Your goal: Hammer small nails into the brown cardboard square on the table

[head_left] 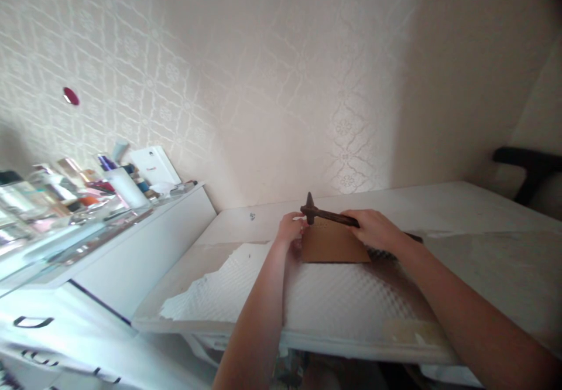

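Note:
My right hand (373,229) is wrapped round the dark wooden handle of a hammer (331,216). The hammer's metal head is at the left end, over the far left corner of a brown board (336,248) that looks like wood or cardboard. My left hand (290,228) is at that same corner, its fingers drawn together right beside the hammer head. Whatever is between those fingers is too small and partly hidden to make out. Small marks show on the board's far part. Under the board lies a white, quilted-looking sheet (237,281).
The worn white table (175,287) reaches the patterned wall. A tiny shiny object (252,216) lies at its back left. To the left stands a white drawer unit (144,261) with a white bottle (126,188) and several cosmetics on top. A black armrest (527,158) is at far right.

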### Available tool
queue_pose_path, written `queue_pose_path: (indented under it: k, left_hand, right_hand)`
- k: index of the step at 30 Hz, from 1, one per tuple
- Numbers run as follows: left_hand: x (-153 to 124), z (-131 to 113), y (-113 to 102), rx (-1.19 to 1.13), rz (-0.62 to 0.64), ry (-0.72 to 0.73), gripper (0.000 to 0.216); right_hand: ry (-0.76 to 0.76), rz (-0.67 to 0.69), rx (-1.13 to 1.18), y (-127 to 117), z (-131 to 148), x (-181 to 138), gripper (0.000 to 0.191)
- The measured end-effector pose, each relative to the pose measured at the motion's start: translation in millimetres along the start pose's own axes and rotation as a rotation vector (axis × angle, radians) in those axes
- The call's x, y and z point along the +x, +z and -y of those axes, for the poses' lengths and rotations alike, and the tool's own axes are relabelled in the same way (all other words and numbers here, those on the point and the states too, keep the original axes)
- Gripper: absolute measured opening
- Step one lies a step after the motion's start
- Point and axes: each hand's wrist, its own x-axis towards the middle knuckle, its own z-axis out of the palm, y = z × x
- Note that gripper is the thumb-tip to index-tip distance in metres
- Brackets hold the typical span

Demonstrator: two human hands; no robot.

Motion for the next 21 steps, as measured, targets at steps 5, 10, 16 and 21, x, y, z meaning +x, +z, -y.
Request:
queue_pose_path:
  k: [5,10,16,21]
  left_hand:
    - [1,1,0,-0.012,0.006,0.023,0.036]
    - [-2,-2,1,0.021,-0.008,0.033,0.031]
    - [-7,-5,-1,0.02,0.004,-0.025,0.039]
    - [-4,-3,-1,0.047,0.004,0.014,0.039]
  right_hand:
    - [0.011,-0.006,0.005,0,0,0,0.04]
    - [-0.001,0.029,0.014,2,1,1,0.041]
    - [0.064,-0.046,-0.024,8,-10,2,0.035]
    - [0.195,-0.098,-0.054,16,-22,4,0.045]
